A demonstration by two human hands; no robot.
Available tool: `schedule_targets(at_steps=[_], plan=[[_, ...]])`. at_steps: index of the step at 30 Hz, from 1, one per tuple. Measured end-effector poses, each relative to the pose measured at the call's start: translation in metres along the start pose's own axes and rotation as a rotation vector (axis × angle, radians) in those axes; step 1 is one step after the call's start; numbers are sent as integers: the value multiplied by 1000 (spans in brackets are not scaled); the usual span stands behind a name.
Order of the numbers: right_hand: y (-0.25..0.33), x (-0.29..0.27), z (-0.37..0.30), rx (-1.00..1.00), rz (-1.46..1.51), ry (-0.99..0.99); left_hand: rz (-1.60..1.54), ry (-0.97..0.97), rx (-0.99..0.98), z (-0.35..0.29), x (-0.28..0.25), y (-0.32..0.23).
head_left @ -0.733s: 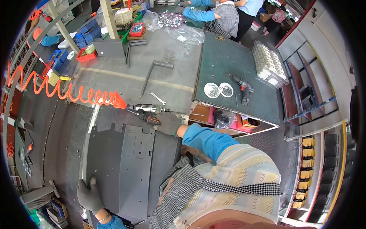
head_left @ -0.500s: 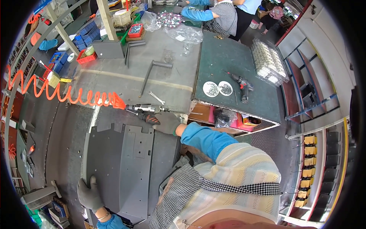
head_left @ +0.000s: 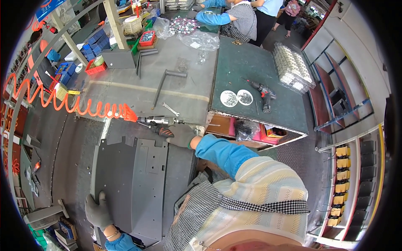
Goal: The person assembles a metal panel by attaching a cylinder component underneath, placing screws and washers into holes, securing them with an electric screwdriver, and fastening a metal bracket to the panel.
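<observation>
A dark grey sheet-metal panel (head_left: 148, 188) with holes and cut-outs lies on the table before me. My left hand (head_left: 98, 211), in a grey glove, grips its left edge near the lower end, thumb on the inner side and fingers outside. Beyond the panel's far end, my gloved right hand (head_left: 181, 135) is closed around the rear of a black-and-orange power screwdriver (head_left: 164, 131). Just behind that lies a silver air tool (head_left: 161, 120), joined to an orange coiled hose (head_left: 90, 106). A wrench (head_left: 171, 109) rests a little farther off.
An L-shaped grey bar (head_left: 165, 85) lies farther back. On the green bench (head_left: 243, 62) at right are two white bowls of small hardware (head_left: 229, 98) and a cordless drill (head_left: 265, 95). Racks (head_left: 341, 175) stand far right, a fan (head_left: 42, 217) lower left. Other people work at the back.
The view has shifted slightly. Both my hands keep almost the same places on the panel and the screwdriver. A person at the far left shows more fully now.
</observation>
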State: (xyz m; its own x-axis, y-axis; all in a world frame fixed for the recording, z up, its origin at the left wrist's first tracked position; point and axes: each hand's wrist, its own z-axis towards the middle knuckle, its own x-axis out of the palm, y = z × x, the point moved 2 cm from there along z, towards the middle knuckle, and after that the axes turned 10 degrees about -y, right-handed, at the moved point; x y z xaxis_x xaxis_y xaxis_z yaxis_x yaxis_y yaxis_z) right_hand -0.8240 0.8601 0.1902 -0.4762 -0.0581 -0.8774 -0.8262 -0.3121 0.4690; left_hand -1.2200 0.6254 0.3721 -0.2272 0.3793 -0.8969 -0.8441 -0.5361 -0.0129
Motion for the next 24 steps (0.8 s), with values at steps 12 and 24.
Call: schedule_targets(at_steps=[12,24], plan=[[20,-9,-6,-9,383,14,-29,93,-15,0,-3,6],[4,17,4,-32,398,23,-99,-73,30,-1,3,15]])
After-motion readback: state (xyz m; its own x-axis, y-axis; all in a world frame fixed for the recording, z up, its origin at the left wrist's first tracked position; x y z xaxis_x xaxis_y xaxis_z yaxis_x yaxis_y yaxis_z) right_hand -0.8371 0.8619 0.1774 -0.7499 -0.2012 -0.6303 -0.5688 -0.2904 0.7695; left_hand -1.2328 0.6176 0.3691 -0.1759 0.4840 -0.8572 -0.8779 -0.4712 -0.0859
